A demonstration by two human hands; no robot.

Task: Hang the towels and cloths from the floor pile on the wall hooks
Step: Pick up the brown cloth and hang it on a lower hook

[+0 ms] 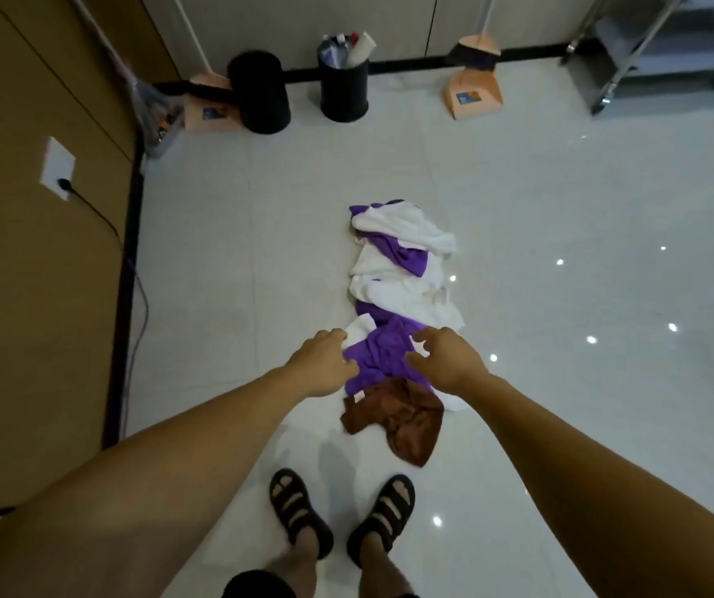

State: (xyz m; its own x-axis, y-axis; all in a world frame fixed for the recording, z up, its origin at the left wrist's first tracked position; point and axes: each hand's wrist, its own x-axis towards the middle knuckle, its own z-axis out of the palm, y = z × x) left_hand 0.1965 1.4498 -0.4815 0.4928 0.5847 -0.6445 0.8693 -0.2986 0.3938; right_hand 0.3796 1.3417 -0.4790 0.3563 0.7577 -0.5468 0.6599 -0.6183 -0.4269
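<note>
Both my bare arms reach forward and down, hands near each other. My left hand (323, 366) curls its fingers under, knuckles up; my right hand (446, 360) lets its fingers hang loosely bent, slightly spread.

No readable text anywhere. Left dustpan (198, 116) & right dustpan (476, 86) each carry a blue-orange sticker (468, 98), print too blurred to read. Small white tag (358, 397) on brown cloth (407, 420), lettering can't be made out.
</note>
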